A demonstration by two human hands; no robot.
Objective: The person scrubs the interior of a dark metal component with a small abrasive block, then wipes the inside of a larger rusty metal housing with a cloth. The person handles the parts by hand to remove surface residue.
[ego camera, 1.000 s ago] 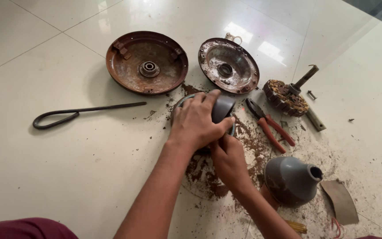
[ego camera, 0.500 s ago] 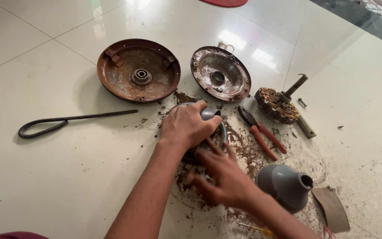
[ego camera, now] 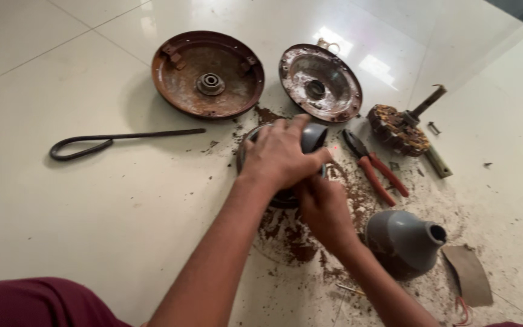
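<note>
Grey cup (ego camera: pixel 311 138) clenched under left hand (ego camera: pixel 282 154); right hand (ego camera: pixel 322 203), spread open half a second ago, now tucked against part beneath, grip hidden; pliers (ego camera: pixel 375 168) untouched on floor

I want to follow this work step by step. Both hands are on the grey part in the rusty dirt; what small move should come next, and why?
Probably lift the grey part slightly and turn it. The left hand covers its top and the right hand grips low beside it, so both already hold it, and it sits in loose rust debris that hides its underside.
</note>
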